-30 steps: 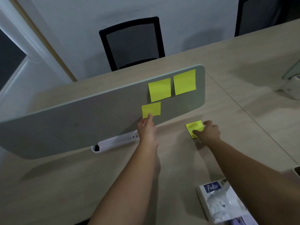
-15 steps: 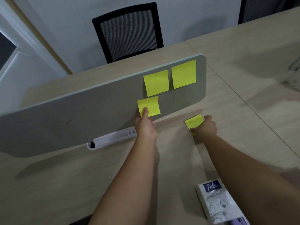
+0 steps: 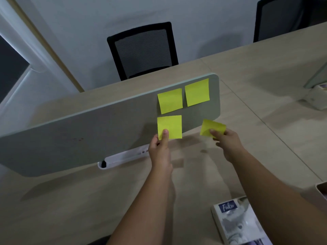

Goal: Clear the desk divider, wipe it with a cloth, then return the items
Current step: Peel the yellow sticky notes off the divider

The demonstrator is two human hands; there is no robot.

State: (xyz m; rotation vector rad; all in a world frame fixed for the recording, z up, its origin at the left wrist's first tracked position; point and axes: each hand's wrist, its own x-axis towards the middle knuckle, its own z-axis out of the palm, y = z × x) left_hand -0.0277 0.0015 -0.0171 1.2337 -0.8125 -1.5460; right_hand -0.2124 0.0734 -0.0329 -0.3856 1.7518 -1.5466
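Against the desk divider (image 3: 88, 133), two sticky notes (image 3: 184, 97) remain stuck. Left hand (image 3: 160, 149) pinches a third note (image 3: 170, 126) at its lower corner, apparently for peeling; right hand (image 3: 227, 142) grips a fourth note (image 3: 212, 129) clear of the panel, above the desk (image 3: 70, 200).

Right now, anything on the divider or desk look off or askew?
Mostly tidy. The sticky note in the right hand, is off the divider, bent and tilted. The lower note, pinched at its corner by the left hand, overhangs the divider's bottom edge. The two upper notes sit slightly crooked. No spills or damage visible.
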